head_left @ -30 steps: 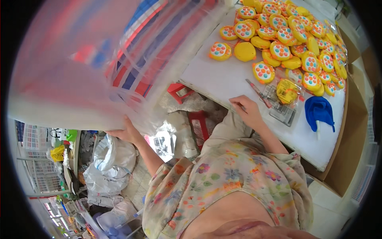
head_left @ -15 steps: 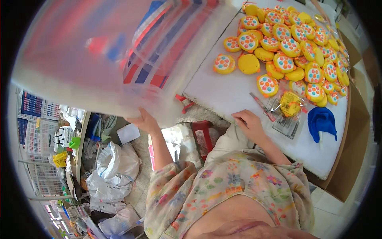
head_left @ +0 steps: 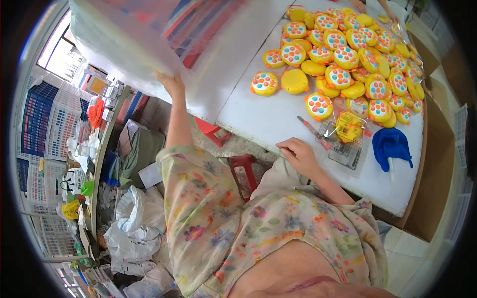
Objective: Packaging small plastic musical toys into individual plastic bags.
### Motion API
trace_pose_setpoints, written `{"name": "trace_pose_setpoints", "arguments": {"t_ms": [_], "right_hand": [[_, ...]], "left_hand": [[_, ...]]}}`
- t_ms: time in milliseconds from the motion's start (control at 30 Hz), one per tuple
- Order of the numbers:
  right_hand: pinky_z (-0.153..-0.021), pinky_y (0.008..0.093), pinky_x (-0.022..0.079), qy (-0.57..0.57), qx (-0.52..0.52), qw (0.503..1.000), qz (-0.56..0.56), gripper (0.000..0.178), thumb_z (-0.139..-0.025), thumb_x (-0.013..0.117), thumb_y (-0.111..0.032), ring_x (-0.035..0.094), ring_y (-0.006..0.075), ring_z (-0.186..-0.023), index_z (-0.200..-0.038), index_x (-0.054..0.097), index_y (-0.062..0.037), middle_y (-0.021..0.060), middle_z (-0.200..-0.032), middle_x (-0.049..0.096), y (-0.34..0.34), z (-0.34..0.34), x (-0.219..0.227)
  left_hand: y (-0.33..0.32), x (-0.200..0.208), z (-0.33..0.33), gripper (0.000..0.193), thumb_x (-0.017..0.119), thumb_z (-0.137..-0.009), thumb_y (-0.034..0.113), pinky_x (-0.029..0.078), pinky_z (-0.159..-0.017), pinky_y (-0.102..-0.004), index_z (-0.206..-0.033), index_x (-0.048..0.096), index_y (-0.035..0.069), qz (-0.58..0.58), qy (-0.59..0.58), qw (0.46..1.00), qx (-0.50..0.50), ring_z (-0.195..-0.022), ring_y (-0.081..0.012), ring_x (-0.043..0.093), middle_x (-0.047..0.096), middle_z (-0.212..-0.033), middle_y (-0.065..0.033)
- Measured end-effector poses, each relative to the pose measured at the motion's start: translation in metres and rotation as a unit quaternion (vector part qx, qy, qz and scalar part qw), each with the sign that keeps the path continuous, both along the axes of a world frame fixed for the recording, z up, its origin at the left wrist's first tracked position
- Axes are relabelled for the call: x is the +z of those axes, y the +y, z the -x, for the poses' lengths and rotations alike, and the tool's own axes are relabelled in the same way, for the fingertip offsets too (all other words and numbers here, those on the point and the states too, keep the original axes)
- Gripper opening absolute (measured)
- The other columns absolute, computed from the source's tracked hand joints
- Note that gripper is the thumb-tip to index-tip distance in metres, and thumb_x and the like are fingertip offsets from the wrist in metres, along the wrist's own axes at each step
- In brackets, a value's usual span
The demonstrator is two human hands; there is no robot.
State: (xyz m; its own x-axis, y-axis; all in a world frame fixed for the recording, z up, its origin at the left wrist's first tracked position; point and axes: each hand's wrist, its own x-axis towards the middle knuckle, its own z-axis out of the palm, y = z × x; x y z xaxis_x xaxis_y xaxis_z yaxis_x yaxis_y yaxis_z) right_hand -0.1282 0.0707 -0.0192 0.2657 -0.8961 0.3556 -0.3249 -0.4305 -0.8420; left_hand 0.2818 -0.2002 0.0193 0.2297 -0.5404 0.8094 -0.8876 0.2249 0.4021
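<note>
My left hand (head_left: 171, 85) is raised at the table's far left, closed on the lower edge of a big translucent plastic bag (head_left: 124, 44). Red, blue and white stripes show through the bag. Loosely bent and holding nothing, my right hand (head_left: 299, 157) rests on the front edge of the white table (head_left: 248, 121). Beside it lie a utility knife (head_left: 314, 130), a clear plastic case (head_left: 343, 155) and a yellow toy in a clear wrapper (head_left: 349, 127). Beyond is a heap of yellow turtle-shaped toys (head_left: 346, 57) with white faces and coloured dots.
A blue scoop-like piece (head_left: 392, 149) with a white handle lies at the table's right. Cardboard boxes (head_left: 432, 164) stand past that edge. Another person's hand (head_left: 357, 5) shows at the far side. Red stools (head_left: 242, 174) are below the table; white sacks (head_left: 131, 243) and cluttered shelves (head_left: 94, 188) stand left.
My left hand has moved up and away, carrying the plastic bag's edge farther over the table. The right hand stays at the table edge. Another person's hand has appeared at the far side.
</note>
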Motion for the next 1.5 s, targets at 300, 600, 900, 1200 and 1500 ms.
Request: {"name": "trace_pose_setpoints", "arguments": {"t_ms": [300, 600, 900, 1200, 1500], "right_hand": [[-0.065, 0.0340, 0.046, -0.007, -0.024, 1.000, -0.004, 0.014, -0.083, 0.059, -0.006, 0.059, 0.0247, -0.072, -0.096, 0.065, -0.0043, 0.0091, -0.082, 0.061, -0.003, 0.006, -0.007], [-0.076, 0.0273, 0.048, -0.015, -0.131, 0.991, 0.018, 0.016, -0.085, 0.059, 0.000, 0.062, 0.0187, -0.086, -0.099, 0.065, -0.0003, 0.0106, -0.096, 0.065, 0.052, 0.075, 0.027], [-0.095, 0.0357, 0.041, 0.183, -0.352, 0.916, 0.065, 0.031, -0.083, 0.062, -0.006, 0.053, 0.0271, -0.109, -0.114, 0.060, -0.0041, 0.0125, -0.120, 0.056, 0.048, 0.140, 0.039], [-0.099, 0.0369, 0.038, 0.158, -0.321, 0.933, 0.035, 0.040, -0.080, 0.064, -0.007, 0.046, 0.0301, -0.118, -0.119, 0.057, -0.0062, 0.0125, -0.128, 0.049, 0.033, 0.140, 0.034], [-0.102, 0.0405, 0.035, 0.189, -0.346, 0.918, 0.035, 0.041, -0.078, 0.068, -0.014, 0.045, 0.0316, -0.118, -0.116, 0.058, -0.0057, 0.0122, -0.128, 0.049, 0.018, 0.150, 0.036]], "left_hand": [[0.059, -0.030, 0.152, 0.068, 0.068, -0.080, 0.011, 0.036, -0.102, -0.0445, -0.138, 0.035, 0.001, -0.085, -0.001, 0.995, -0.057, -0.128, -0.0372, 0.037, 0.040, -0.137, -0.0250], [0.199, -0.039, 0.304, 0.033, 0.064, -0.079, 0.001, 0.047, -0.089, -0.0354, -0.111, 0.062, 0.007, -0.231, -0.035, 0.845, -0.481, -0.110, -0.0264, 0.056, 0.060, -0.118, -0.0098], [0.205, -0.040, 0.309, 0.022, 0.069, -0.076, 0.015, 0.043, -0.095, -0.0392, -0.090, 0.057, 0.003, -0.281, -0.085, 0.793, -0.533, -0.117, -0.0343, 0.049, 0.048, -0.132, -0.0101], [0.165, -0.037, 0.269, 0.019, 0.051, -0.077, -0.007, 0.042, -0.098, -0.0392, -0.093, 0.057, 0.001, -0.339, -0.028, 0.841, -0.421, -0.121, -0.0373, 0.046, 0.045, -0.134, -0.0215], [0.162, -0.024, 0.289, 0.024, 0.052, -0.078, -0.008, 0.046, -0.088, -0.0383, -0.097, 0.062, 0.002, -0.216, -0.091, 0.915, -0.328, -0.102, -0.0302, 0.056, 0.060, -0.108, -0.0136]]}}
